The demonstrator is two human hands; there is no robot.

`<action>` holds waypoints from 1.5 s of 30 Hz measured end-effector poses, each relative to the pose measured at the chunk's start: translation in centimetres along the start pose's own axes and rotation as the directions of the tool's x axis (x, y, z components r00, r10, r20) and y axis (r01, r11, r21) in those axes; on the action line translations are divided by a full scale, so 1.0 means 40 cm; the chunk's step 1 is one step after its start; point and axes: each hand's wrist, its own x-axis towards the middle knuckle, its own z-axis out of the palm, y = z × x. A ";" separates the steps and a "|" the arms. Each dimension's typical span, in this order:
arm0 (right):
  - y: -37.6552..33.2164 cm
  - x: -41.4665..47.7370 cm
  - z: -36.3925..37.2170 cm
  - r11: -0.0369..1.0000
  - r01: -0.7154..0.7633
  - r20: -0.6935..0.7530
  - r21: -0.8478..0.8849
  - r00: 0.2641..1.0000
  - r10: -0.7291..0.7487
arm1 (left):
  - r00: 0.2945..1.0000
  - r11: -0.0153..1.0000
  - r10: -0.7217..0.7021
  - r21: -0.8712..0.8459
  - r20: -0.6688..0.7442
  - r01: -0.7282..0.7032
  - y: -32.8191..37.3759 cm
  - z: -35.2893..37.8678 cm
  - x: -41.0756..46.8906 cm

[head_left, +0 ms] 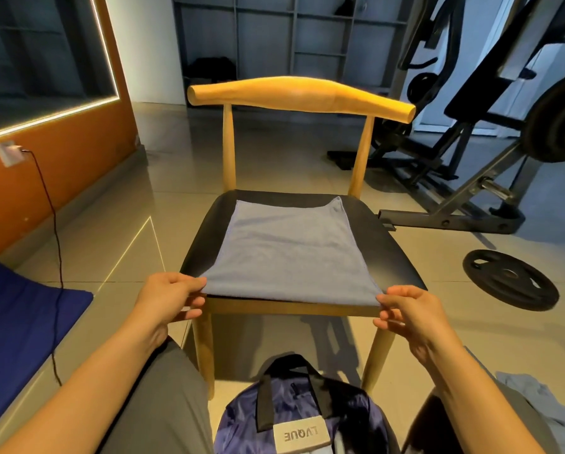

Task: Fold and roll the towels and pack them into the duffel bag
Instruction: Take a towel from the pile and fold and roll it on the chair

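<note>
A grey-blue towel [287, 247] is lying flat on the black seat of a wooden chair [302, 93] at the centre of the frame. The left hand [169, 296] is pinching the towel's near left corner between thumb and fingers [192, 283]. The right hand [409, 312] is pinching the near right corner likewise, at the seat's front edge. The duffel bag [304, 417] is sitting at bottom centre, below the chair. A crumpled grey cloth [543, 398] is lying at the lower right.
</note>
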 end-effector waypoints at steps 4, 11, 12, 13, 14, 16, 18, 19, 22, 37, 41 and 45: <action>-0.068 -0.018 0.012 0.987 0.110 0.024 0.121 0.993 -0.114 | 0.996 0.986 -0.068 -0.148 0.064 0.077 0.054 -0.008 -0.010; -0.383 0.117 0.143 0.898 0.130 0.025 0.421 0.988 -0.155 | 0.989 0.930 0.114 -0.359 0.095 -0.073 0.391 0.072 0.139; -0.444 0.146 0.165 0.875 0.114 0.037 0.470 0.988 -0.149 | 0.987 0.920 0.100 -0.389 0.123 -0.044 0.452 0.085 0.172; -0.503 0.169 0.183 0.861 0.114 0.031 0.495 0.988 -0.148 | 0.985 0.906 0.099 -0.423 0.141 -0.030 0.511 0.095 0.200; -0.558 0.192 0.196 0.849 0.138 0.019 0.510 0.985 -0.171 | 0.981 0.888 0.125 -0.457 0.145 -0.045 0.567 0.102 0.225; -0.667 0.208 0.208 0.831 0.226 -0.009 0.508 0.966 -0.258 | 0.957 0.827 0.256 -0.544 0.136 -0.144 0.666 0.112 0.256; -0.756 0.220 0.211 0.811 0.326 -0.016 0.486 0.931 -0.365 | 0.893 0.744 0.425 -0.620 0.150 -0.250 0.740 0.117 0.259; -0.788 0.218 0.208 0.804 0.347 -0.011 0.483 0.920 -0.391 | 0.856 0.718 0.495 -0.624 0.148 -0.307 0.762 0.117 0.253; -0.813 0.209 0.178 0.787 0.396 -0.010 0.473 0.896 -0.445 | 0.787 0.709 0.613 -0.491 0.075 -0.506 0.749 0.094 0.231; -0.310 0.144 -0.068 0.952 0.040 0.459 -0.304 0.882 0.109 | 0.715 0.842 0.142 0.297 0.685 -0.451 0.265 -0.055 0.157; -0.316 0.139 -0.078 0.973 0.110 0.575 -0.202 0.818 0.027 | 0.694 0.888 0.098 0.252 0.714 -0.385 0.273 -0.050 0.179; -0.338 0.174 -0.037 0.933 0.256 0.531 -0.253 0.843 -0.088 | 0.793 0.895 0.189 0.230 0.580 -0.382 0.280 -0.005 0.233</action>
